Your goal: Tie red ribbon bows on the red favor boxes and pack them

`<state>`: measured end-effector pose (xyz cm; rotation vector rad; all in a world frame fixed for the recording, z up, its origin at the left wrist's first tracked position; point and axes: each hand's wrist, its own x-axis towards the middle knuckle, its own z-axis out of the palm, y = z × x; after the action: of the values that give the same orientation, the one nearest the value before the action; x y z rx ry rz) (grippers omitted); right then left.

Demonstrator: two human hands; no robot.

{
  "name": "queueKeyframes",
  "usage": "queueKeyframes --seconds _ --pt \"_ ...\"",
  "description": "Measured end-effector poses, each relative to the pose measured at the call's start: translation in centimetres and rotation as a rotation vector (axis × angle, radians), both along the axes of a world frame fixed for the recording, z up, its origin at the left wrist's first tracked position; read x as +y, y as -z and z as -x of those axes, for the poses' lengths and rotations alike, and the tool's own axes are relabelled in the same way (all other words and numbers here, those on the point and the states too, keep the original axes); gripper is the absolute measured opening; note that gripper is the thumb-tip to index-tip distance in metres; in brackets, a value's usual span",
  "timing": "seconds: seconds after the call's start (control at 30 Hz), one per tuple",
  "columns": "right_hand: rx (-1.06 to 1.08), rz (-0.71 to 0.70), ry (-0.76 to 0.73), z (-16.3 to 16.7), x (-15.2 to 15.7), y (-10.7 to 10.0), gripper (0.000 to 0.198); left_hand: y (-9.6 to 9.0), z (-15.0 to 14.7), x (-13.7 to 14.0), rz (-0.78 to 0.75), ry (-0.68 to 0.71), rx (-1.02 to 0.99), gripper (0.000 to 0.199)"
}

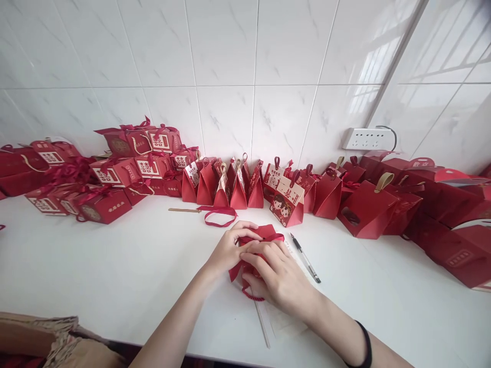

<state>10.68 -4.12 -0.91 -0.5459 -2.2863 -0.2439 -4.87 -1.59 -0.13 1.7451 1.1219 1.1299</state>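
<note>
A small red gift box point(268, 230) with a red ribbon point(235, 271) and a twisted red cord point(253, 295) is on the white table in front of me. My left hand point(231, 249) curls over its left and top side. From the right, my right hand point(276, 271) wraps over the same box, with its fingers bent across the top. Fingertips of both hands meet there, and much of the box is hidden under them. Just right of my hands lies a pen point(305, 258). Behind them is a loose loop of red ribbon point(221, 216).
Stacked red boxes with bows point(115, 174) stand at the back left, and a row of triangular red boxes point(238, 189) lines the wall. More red boxes point(456, 225) fill the right. A power strip point(369, 138) is at the wall; brown cardboard point(57, 337) is at lower left.
</note>
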Motion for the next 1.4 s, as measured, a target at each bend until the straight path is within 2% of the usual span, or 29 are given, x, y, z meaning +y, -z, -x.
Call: queueKeyframes --seconds 0.13,0.27,0.5,0.7,1.0,1.2,1.3,1.37,1.4 --pt "0.036 -0.028 0.095 0.6 -0.2 0.7 0.014 -0.1 -0.1 -0.1 0.044 -0.004 -0.090 0.033" --pt "0.082 -0.003 0.103 0.9 -0.5 0.9 0.014 0.0 -0.2 -0.1 0.027 -0.011 -0.043 0.024" --pt "0.132 0.020 0.063 1.3 -0.8 1.7 0.021 0.2 -0.2 0.0 0.014 -0.036 0.001 0.017" --pt "0.211 0.033 0.011 1.6 -0.6 2.1 0.020 0.2 -0.2 0.3 0.015 -0.043 0.021 0.013" --pt "0.258 0.030 -0.038 1.6 -0.7 1.9 0.021 -0.5 -0.8 0.1 0.060 -0.100 0.020 0.010" --pt "0.226 0.005 -0.090 1.4 -1.0 1.2 0.018 -0.1 -0.6 0.2 0.040 -0.112 0.046 0.010" --pt "0.311 0.123 -0.084 -0.1 -0.2 -0.3 0.014 0.1 -0.5 0.4 0.020 -0.087 0.051 0.010" --pt "0.387 0.331 0.072 -1.9 0.8 -1.6 0.024 0.0 -0.4 0.3 0.018 -0.077 0.052 0.010" --pt "0.377 0.481 0.183 -3.0 1.5 -2.2 0.033 -0.1 -0.5 0.3 0.025 -0.076 0.057 0.011"
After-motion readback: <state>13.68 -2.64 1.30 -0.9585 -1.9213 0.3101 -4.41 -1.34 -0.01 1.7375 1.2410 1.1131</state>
